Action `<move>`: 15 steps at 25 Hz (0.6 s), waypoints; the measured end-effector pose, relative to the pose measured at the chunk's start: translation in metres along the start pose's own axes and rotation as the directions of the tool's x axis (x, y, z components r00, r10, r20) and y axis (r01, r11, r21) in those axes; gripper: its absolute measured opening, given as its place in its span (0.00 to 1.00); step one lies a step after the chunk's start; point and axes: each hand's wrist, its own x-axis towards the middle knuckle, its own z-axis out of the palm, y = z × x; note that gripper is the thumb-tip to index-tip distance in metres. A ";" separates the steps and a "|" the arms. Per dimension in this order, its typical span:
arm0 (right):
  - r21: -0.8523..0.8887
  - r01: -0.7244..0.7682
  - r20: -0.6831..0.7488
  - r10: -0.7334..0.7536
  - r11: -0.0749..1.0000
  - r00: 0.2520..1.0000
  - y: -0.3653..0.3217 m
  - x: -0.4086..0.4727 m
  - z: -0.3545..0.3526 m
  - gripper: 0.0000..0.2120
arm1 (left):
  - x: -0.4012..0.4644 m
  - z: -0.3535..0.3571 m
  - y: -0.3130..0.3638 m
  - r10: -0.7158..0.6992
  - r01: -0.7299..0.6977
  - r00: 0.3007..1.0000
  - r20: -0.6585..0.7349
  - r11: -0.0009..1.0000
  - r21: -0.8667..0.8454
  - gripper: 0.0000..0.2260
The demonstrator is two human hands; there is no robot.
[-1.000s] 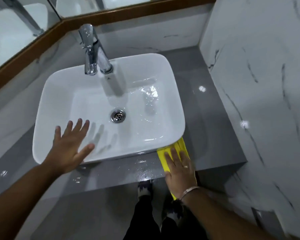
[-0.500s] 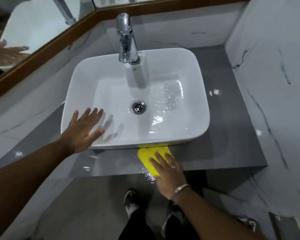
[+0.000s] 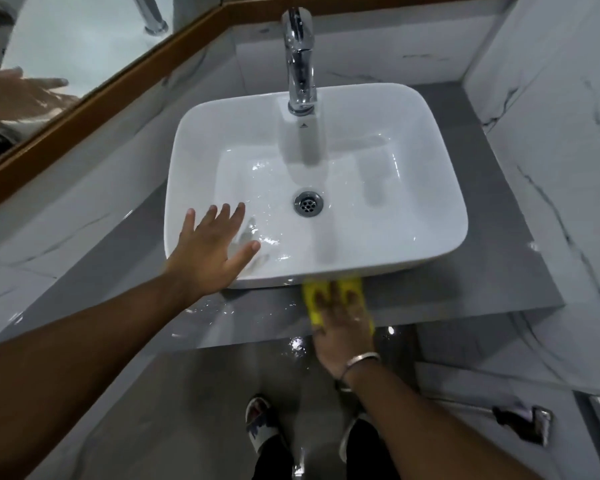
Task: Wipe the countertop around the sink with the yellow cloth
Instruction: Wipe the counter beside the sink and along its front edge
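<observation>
A white rectangular sink point(image 3: 440, 188) sits on a grey countertop point(image 3: 492, 282). The yellow cloth point(image 3: 314, 301) lies on the counter's front strip, just under the sink's front rim. My right hand point(image 3: 343, 323) presses flat on the cloth, fingers spread over it, a metal bangle on the wrist. My left hand point(image 3: 210, 251) rests with fingers spread on the sink's front left corner and holds nothing. The counter to the left of the cloth is wet and shiny.
A chrome tap point(image 3: 300, 60) rises at the back of the sink. A wood-framed mirror point(image 3: 94, 88) runs along the left wall. Marble-look walls close in the counter at the back and right point(image 3: 561, 126). My feet point(image 3: 260, 424) stand on the wet floor below.
My right hand has slid the cloth leftward along the front strip, from the sink's front right corner to under its middle. My left hand stays on the front left corner.
</observation>
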 end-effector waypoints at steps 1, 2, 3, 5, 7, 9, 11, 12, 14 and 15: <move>0.027 0.071 0.025 -0.072 0.997 0.997 -0.012 -0.001 -0.002 0.29 | 0.003 0.002 0.004 0.002 -0.002 1.000 0.003 1.000 0.003 0.34; 0.020 0.114 0.035 -0.115 0.993 0.993 -0.009 -0.001 -0.006 0.28 | 0.005 0.003 0.008 0.003 -0.003 1.000 -0.002 1.000 0.002 0.34; -0.043 0.169 -0.006 -0.170 0.985 0.986 0.009 -0.001 -0.009 0.27 | 0.006 0.004 0.014 0.003 -0.003 1.000 -0.006 1.000 0.011 0.34; -0.168 0.113 -0.064 -0.125 0.979 0.990 0.056 -0.004 -0.011 0.26 | 0.007 0.004 0.018 0.001 0.000 1.000 -0.010 0.999 0.038 0.33; -0.081 -0.227 -0.125 0.216 0.971 0.968 0.092 -0.010 -0.019 0.26 | 0.005 0.006 0.016 0.010 -0.007 0.999 -0.038 0.997 0.074 0.33; 0.029 -0.491 -0.153 0.489 0.871 0.859 0.075 -0.002 -0.018 0.29 | 0.007 0.009 0.013 0.014 -0.008 0.998 -0.064 0.996 0.090 0.33; 0.068 -0.373 -0.123 0.379 0.925 0.917 0.010 0.004 -0.002 0.29 | 0.008 0.012 0.011 0.015 -0.010 0.999 -0.050 0.996 0.090 0.33; 0.041 -0.147 -0.082 0.150 0.988 0.985 -0.029 0.003 0.010 0.29 | 0.009 0.012 0.010 0.013 -0.010 0.999 -0.035 0.996 0.090 0.34; -0.033 0.280 0.005 -0.280 0.960 0.960 -0.091 -0.007 0.030 0.28 | 0.008 0.013 0.007 0.004 -0.002 1.000 -0.015 0.998 0.070 0.34; -0.026 0.381 0.020 -0.381 0.924 0.924 -0.104 -0.008 0.029 0.26 | 0.009 0.013 0.006 0.002 -0.001 1.000 -0.017 0.998 0.065 0.34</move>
